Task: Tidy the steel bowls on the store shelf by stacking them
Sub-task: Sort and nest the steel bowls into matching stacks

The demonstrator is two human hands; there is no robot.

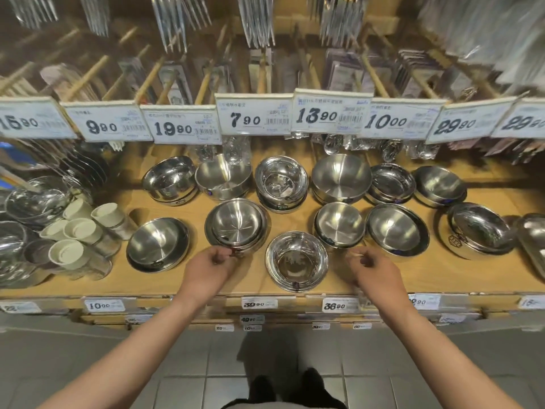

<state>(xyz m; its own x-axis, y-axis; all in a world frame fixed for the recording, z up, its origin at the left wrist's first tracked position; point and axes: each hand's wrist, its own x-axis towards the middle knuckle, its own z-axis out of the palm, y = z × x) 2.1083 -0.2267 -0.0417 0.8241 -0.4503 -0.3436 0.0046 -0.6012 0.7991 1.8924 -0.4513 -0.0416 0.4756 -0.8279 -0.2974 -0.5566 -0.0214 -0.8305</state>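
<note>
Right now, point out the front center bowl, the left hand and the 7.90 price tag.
front center bowl [296, 261]: head view, on its shiny inner bottom.
left hand [211, 261]: head view, on the back of the hand.
7.90 price tag [253, 116]: head view, on the white card face.

Person, head view, lower half of the frame. Two bare forearms, sleeveless up to the frame's lower corners. Left hand [206, 262] and right hand [373, 265] bare: rings, watch or gloves not seen. Dark shoes [290, 386] at bottom centre, rounded toes. Strip of pale, light-grey garment [265, 405] at the very bottom edge; its kind cannot be told.
</note>
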